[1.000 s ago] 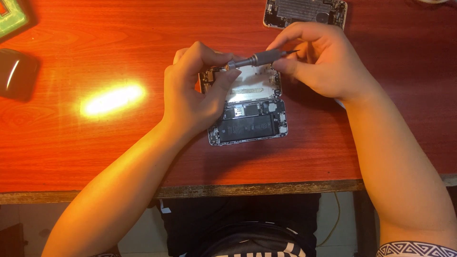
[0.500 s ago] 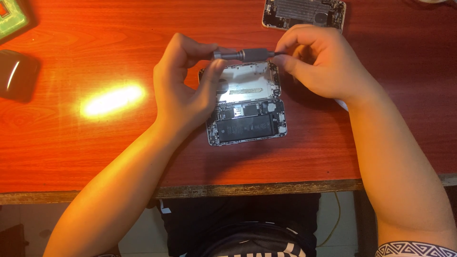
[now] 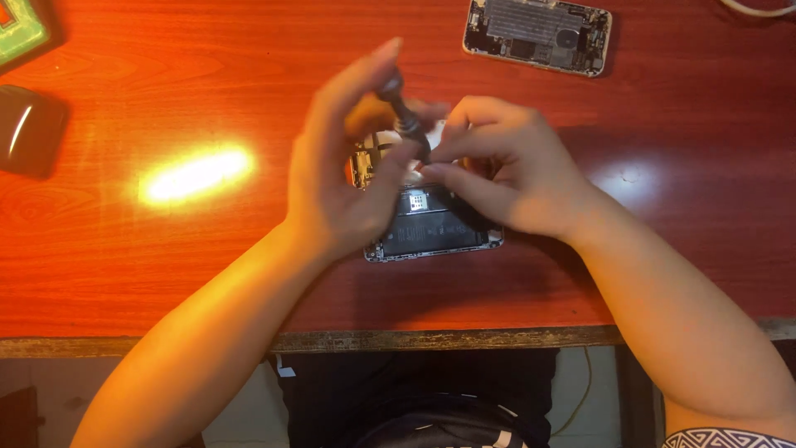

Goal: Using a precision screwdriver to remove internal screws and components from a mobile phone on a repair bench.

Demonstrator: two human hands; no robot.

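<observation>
Since half-second-earlier frame: screwdriver [image 3: 404, 119] swinging from near-flat to steep tilt, both hands closing in over opened phone [image 3: 431, 224].

Right hand [image 3: 506, 178] pinching lower shaft, grip closed on it. Left hand [image 3: 348, 178] cupping beside handle, fingers partly curled; contact blurred, cannot tell.

Phone lying flat on red worktop [image 3: 166, 249], near front edge.

Judging: seating tip square in screw head, pressing lightly, steadying phone before turning.

Second opened phone [image 3: 537, 35] lying well apart.

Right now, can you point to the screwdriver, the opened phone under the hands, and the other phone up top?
screwdriver [image 3: 404, 116], head view, on its dark handle.
opened phone [image 3: 435, 228], head view, on its dark battery.
other phone [image 3: 537, 31], head view, on its exposed insides.
</observation>
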